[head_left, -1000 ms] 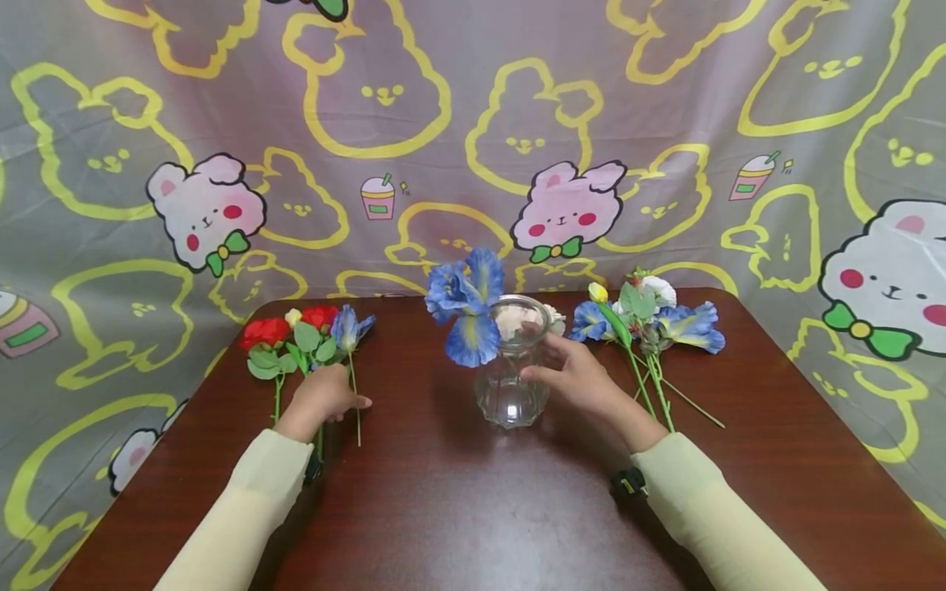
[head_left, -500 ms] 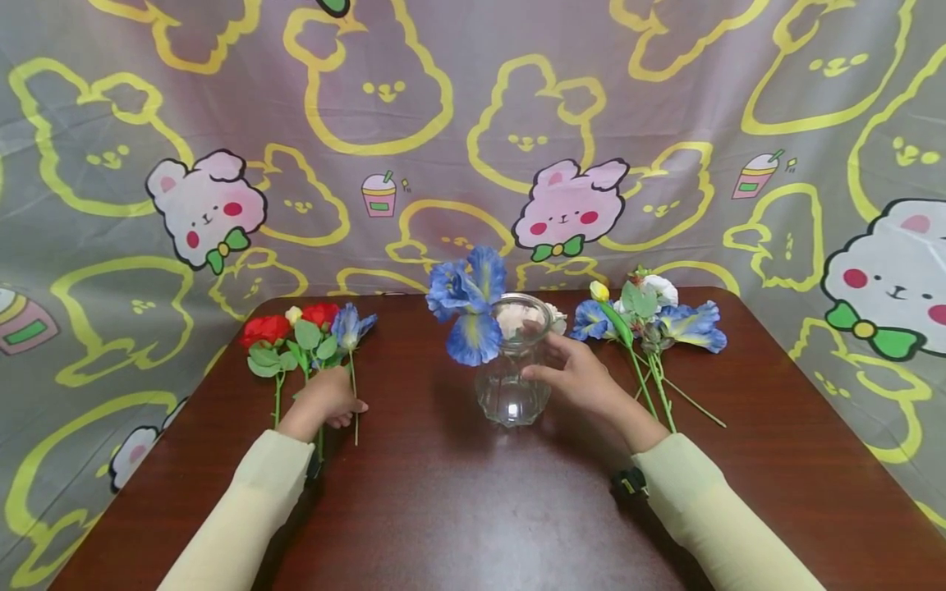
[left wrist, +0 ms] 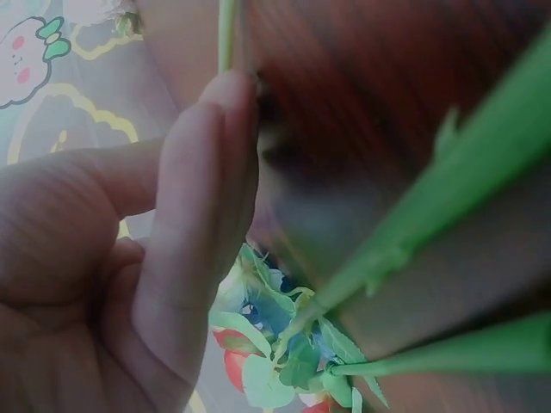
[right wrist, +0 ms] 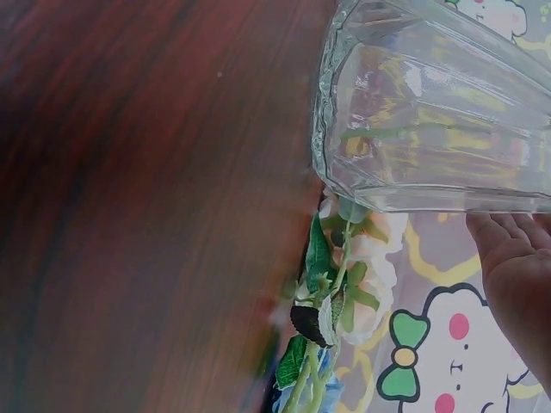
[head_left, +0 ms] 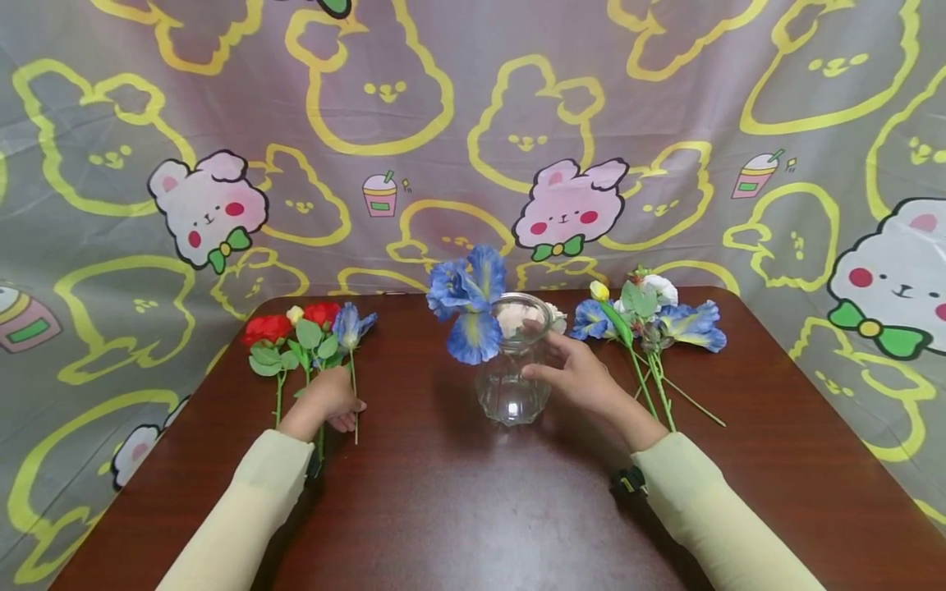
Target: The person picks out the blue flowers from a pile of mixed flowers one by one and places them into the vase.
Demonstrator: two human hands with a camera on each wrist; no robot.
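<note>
At the left of the table, my left hand (head_left: 328,402) pinches the thin stem of a blue iris (head_left: 350,328); the left wrist view shows that stem (left wrist: 226,34) rising from the fingertips. Red flowers (head_left: 268,329) with green leaves lie just beyond this hand, and their thick stems cross the left wrist view. Near the table's middle stands a clear glass vase (head_left: 512,390). Another blue iris (head_left: 473,304) leans out over its left rim. My right hand (head_left: 580,377) holds the vase from the right, thumb in front and fingers at its far side.
To the right lies a bunch with a yellow bud (head_left: 599,291), a white flower (head_left: 660,290) and blue irises (head_left: 691,326), stems toward me. Pale flowers (right wrist: 370,292) lie behind the vase. A patterned cloth (head_left: 421,98) hangs behind the brown table (head_left: 473,509).
My left fingers have drawn in slightly around the iris stem at the left. The right hand and the vase stay in place.
</note>
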